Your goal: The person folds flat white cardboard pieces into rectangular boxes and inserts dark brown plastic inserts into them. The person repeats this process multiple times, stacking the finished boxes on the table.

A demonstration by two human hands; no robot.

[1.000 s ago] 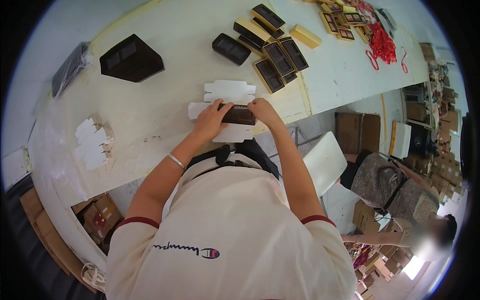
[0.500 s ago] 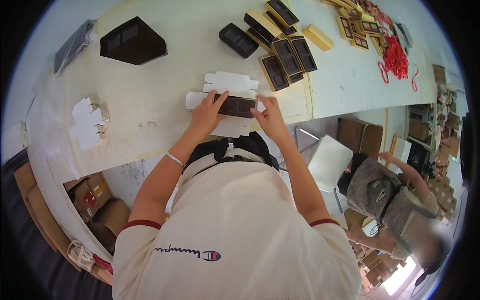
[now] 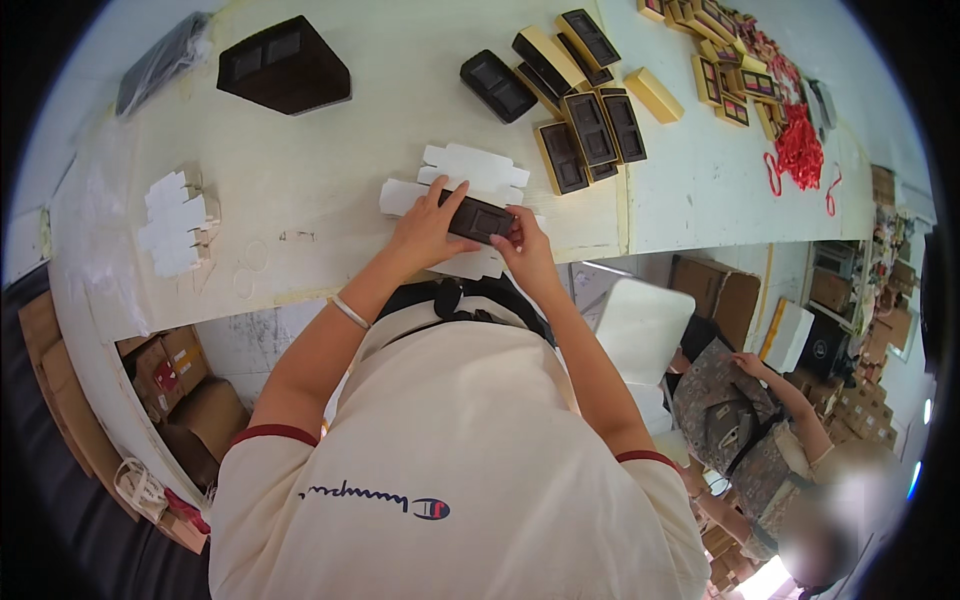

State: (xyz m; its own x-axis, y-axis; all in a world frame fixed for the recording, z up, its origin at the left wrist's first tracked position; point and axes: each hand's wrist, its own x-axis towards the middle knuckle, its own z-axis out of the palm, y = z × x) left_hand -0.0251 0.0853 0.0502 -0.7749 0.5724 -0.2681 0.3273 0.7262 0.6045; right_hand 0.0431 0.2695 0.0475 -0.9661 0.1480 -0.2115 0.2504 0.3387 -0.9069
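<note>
A small dark rectangular tray (image 3: 480,218) rests on a flat white die-cut cardboard blank (image 3: 470,180) near the table's front edge. My left hand (image 3: 425,228) grips the tray's left end, with a thin bracelet on that wrist. My right hand (image 3: 525,250) holds the tray's right end, fingertips on its edge. Both hands lie over the lower part of the white blank.
Pale worktable (image 3: 300,150). A dark box (image 3: 283,65) sits at the back left, a stack of white blanks (image 3: 175,220) at the left, several dark trays in gold boxes (image 3: 590,125) at the back right, red cords (image 3: 800,150) beyond. Another person (image 3: 750,430) sits at the lower right.
Both hands stay on the dark tray over the white blank; the tray has turned slightly and my view has shifted a little.
</note>
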